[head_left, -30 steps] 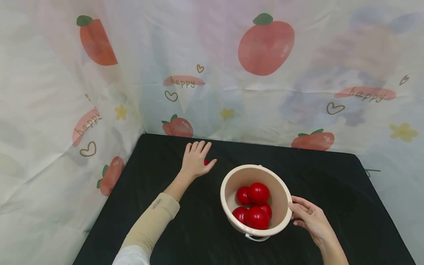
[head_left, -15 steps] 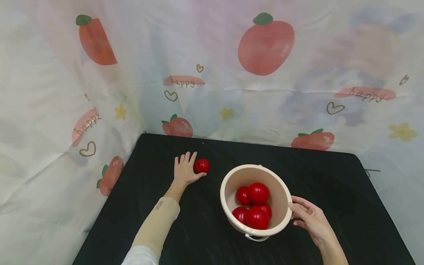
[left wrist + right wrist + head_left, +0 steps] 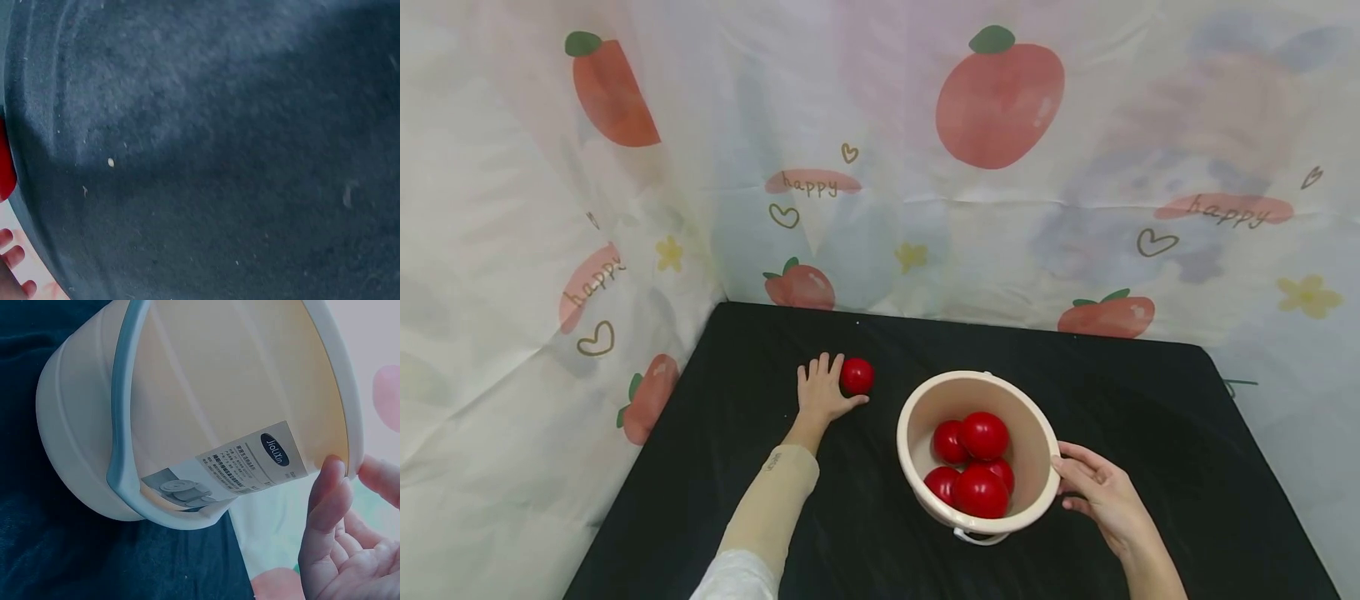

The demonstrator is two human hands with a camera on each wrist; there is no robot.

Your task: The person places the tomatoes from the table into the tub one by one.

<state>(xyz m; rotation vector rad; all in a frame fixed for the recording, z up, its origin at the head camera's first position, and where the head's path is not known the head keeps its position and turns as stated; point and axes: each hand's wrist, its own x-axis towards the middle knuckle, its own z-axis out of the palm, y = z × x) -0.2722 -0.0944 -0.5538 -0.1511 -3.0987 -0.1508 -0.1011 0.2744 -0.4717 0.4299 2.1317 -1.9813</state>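
Observation:
A cream bucket [image 3: 917, 492] stands on the black cloth, with several red balls [image 3: 983, 435] inside it. My right hand [image 3: 1097, 492] pinches the bucket's right rim between thumb and fingers; the right wrist view shows the same grip beside a printed label [image 3: 250, 456]. To the left of the bucket, a single red ball [image 3: 857, 377] lies on the cloth. My left hand [image 3: 822, 390] is spread beside that ball, thumb below it and index finger along its left side. In the left wrist view only a few fingertips [image 3: 14, 256] and a sliver of red show at the left edge.
Black cloth [image 3: 730, 358] covers the table, whose far edge meets a pale fabric backdrop [image 3: 880, 100] printed with fruit. The bucket's handle [image 3: 981, 540] hangs down at its near side. Another printed curtain [image 3: 490, 333] borders the left.
My left hand has drawn back toward me and left, uncovering the lone red ball, which now sits at its thumb side. The right hand and bucket have stayed in place.

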